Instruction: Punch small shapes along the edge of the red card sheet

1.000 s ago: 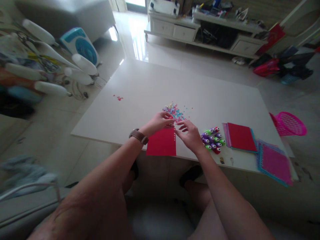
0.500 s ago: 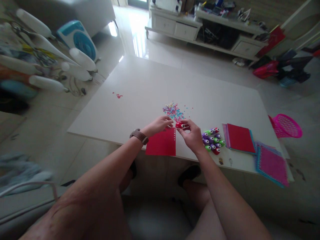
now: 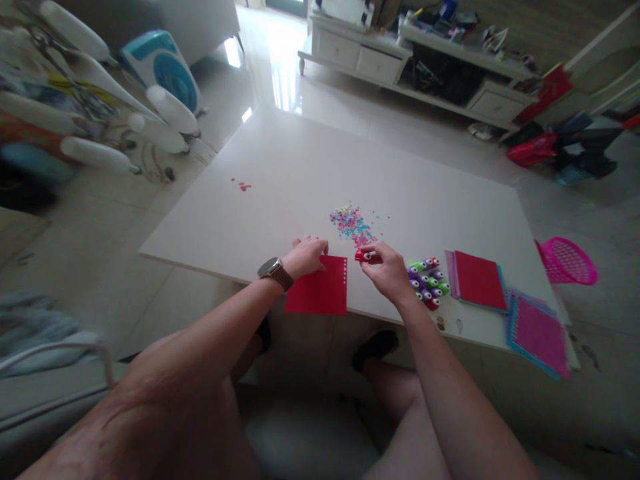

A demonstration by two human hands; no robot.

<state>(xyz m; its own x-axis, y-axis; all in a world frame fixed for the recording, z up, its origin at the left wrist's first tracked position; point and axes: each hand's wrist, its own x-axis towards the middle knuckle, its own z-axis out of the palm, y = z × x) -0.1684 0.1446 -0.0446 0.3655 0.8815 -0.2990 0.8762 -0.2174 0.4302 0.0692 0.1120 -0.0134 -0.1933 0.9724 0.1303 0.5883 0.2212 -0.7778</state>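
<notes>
Near the table's front edge lies a red sheet of paper, its lower part jutting past the edge. A row of small punched holes runs down the upper part of its right side. My left hand, with a watch on the wrist, grips the sheet at its top edge, thumb on the paper. Just right of the sheet, and apart from it, my right hand holds a small red craft punch between thumb and fingers. Colourful punched paper bits lie in a pile beyond the hands.
Several green, purple and red punches stand to the right. Beyond them are a stack of coloured sheets and a pile of hole-edged sheets. A few red bits lie at the far left. A pink basket stands past the table's right end.
The red sheet has shifted slightly left, away from the punch. My left hand has moved left and now lies over the sheet's top edge. The punch stays in my right hand.
</notes>
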